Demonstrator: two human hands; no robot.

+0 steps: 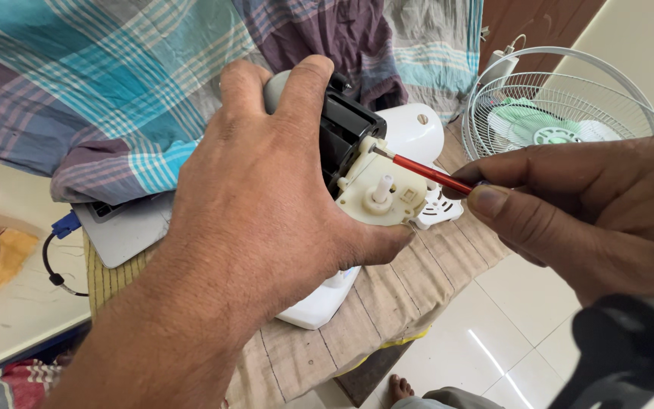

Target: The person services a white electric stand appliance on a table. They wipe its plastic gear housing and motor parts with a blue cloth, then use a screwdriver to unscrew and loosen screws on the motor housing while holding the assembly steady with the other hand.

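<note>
A low table draped in striped beige cloth [410, 295] is standing over a glossy white tiled floor [524, 341], with a checked blue blanket [115, 83] heaped behind it and a fan guard with green blades [562, 121] lying to the right. Your left hand [266, 220] is wrapping tightly around the fan motor [357, 151], tilting its cream gearbox [380, 189] towards you so the screw faces the tool. Your right hand [592, 212] is pinching a red screwdriver [429, 174] between thumb and fingers, its tip resting on the gearbox's upper corner, just above the cloth, beside a laptop [126, 227].
</note>
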